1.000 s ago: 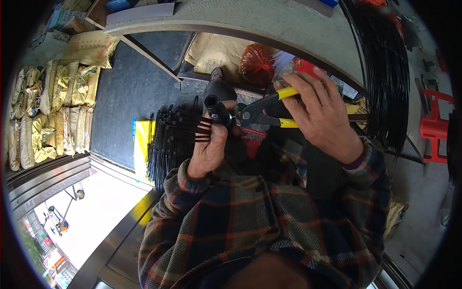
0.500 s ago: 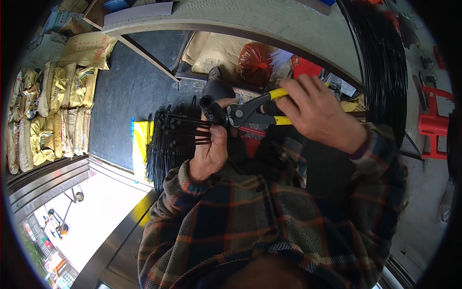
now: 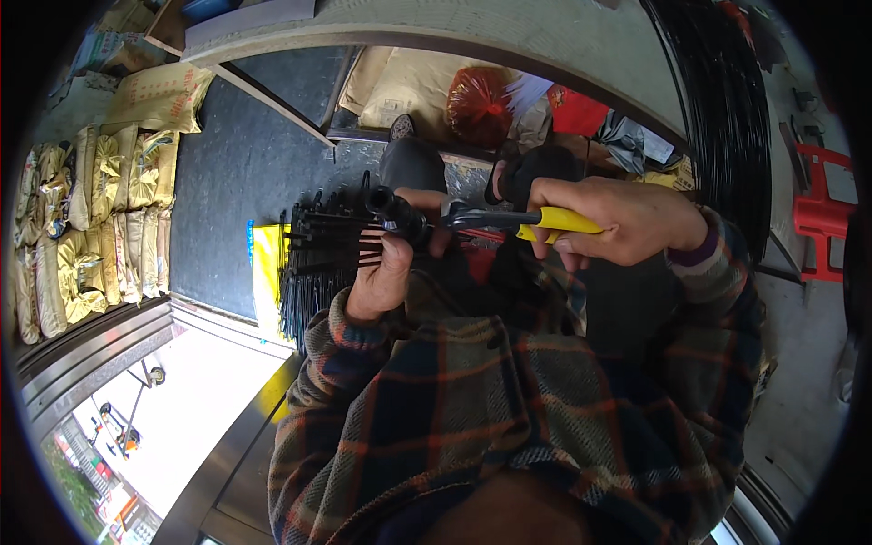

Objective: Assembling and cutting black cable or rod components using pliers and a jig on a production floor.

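My left hand [image 3: 383,280] is closed around a black ribbed cylindrical fitting [image 3: 396,213] with a round opening at its upper end. Several thin black rods [image 3: 338,222] stick out leftward from beside it, some pressed under my thumb. In my right hand [image 3: 629,218] are yellow-handled pliers [image 3: 565,219], now seen nearly edge-on. Their dark jaws point left and reach the fitting's right side; my left fingers partly hide what they touch. Below the held rods, a dense bunch of thin black rods [image 3: 307,304] lies beside a yellow sheet [image 3: 266,277].
Stacked tan sacks [image 3: 100,218] line the left side. A worktable edge [image 3: 436,41] crosses ahead, with a red bag [image 3: 479,107] beneath it. Long black strands [image 3: 722,109] hang at the right, near a red plastic stool [image 3: 822,213]. My dark-clad knee [image 3: 411,168] is below my hands.
My right hand has lowered and rolled over, turning the pliers from a spread, flat-on view to nearly edge-on. My left hand still holds the fitting, having shifted slightly left.
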### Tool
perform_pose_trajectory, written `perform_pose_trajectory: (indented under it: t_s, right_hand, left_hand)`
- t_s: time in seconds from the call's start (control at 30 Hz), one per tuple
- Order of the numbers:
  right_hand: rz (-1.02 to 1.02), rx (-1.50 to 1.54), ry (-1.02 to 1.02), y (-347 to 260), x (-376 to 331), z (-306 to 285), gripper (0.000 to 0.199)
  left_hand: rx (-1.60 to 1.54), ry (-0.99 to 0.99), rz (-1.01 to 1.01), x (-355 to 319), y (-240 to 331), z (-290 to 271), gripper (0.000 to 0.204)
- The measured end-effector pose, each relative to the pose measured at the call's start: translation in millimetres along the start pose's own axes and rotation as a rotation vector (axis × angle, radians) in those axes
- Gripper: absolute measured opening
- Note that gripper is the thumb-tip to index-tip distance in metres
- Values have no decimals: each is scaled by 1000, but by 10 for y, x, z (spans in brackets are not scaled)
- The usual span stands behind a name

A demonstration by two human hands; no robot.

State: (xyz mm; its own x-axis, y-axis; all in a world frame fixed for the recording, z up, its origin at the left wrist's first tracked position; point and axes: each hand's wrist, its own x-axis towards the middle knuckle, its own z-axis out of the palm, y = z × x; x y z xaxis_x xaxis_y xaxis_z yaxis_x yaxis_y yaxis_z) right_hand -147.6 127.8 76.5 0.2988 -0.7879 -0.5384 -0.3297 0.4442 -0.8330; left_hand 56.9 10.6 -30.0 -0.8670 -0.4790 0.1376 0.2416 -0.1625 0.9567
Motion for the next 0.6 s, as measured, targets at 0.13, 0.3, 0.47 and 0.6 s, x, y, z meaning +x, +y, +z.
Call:
perform_pose_trajectory:
  t_s: [0.13,0.3,0.47,0.6]
  right_hand:
    - [-28,-55,-33,-8,10,-46,15]
    - [-24,-246,-43,-82,21,-92,14]
    - [-36,-187,167,118,157,-154,28]
    - [-25,-917,936,338,215,-608,34]
  left_hand:
    - [-9,-39,-18,-8,14,-24,68]
    - [86,-56,29,-34,55,-5,61]
    - [96,48,58,162,-111,35,66]
    - [192,328,175,264,-358,42,56]
